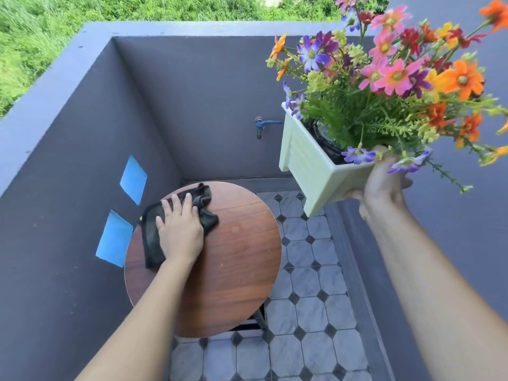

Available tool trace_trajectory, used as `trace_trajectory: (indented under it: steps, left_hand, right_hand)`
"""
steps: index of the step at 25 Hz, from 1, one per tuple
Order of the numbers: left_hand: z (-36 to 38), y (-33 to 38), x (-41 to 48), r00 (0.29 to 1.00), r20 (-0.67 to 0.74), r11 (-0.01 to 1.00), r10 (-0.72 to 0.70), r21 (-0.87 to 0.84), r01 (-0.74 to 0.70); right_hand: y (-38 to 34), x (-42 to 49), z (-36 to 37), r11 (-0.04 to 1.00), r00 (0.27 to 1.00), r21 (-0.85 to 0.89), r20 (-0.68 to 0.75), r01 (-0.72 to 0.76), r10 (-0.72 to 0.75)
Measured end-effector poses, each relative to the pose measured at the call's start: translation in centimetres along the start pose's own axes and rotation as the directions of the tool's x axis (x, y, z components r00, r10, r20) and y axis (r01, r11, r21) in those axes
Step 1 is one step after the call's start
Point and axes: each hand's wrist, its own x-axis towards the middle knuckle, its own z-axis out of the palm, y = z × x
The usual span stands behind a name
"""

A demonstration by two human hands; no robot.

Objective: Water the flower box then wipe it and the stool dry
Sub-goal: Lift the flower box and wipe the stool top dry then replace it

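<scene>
text: none legible | labels: none | blue squares [134, 179] on wall: blank

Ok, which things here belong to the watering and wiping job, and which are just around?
In the job:
pale green slatted flower box
round brown wooden stool
dark crumpled cloth
blue-handled wall tap

Just around:
two blue paper squares
patterned floor tiles

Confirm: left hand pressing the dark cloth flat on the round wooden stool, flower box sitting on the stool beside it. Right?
Not quite. The head view shows the flower box off the stool, held tilted in the air by the right hand. The rest holds: the left hand presses the dark cloth flat on the stool.
</scene>
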Motion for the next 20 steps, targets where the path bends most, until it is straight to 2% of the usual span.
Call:
trace_trajectory:
  steps: [4, 8, 12, 16, 18, 20]
  left_hand:
    - [1.1, 4.9, 2.1, 0.959, 0.109, 0.964, 0.261, 0.011, -0.264]
    - [1.4, 7.1, -0.9, 0.793, 0.209, 0.815, 0.572, -0.04, -0.577]
    - [1.4, 5.8, -5.7, 0.633, 0.276, 0.673, 0.723, -0.077, -0.736]
    - [0.0, 1.2, -11.5, 0.575, 0.261, 0.631, 0.775, -0.3, -0.715]
    - [-1.6, -1.3, -14.1, 0.623, 0.256, 0.661, 0.739, -0.452, -0.599]
    - [-3.7, -3.3, -15.8, 0.723, 0.278, 0.707, 0.633, -0.587, -0.394]
  right_hand:
    - [-0.1, -0.1, -0.1, 1.0, 1.0, 0.023, 0.009, -0.001, 0.001]
    - [-0.6, -0.2, 0.0, 1.0, 1.0, 0.011, 0.009, 0.006, -0.006]
    - [-1.0, -1.3, 0.3, 1.0, 1.0, 0.01, 0.015, -0.002, 0.001]
    - [-0.9, -3.1, 1.2, 1.0, 0.999, 0.018, 0.03, -0.024, 0.023]
    - [-0.4, -4.2, 1.8, 1.0, 0.999, -0.008, 0.043, -0.026, 0.026]
    - [-0.1, -5.3, 2.5, 0.999, 0.998, -0.009, 0.057, -0.031, 0.031]
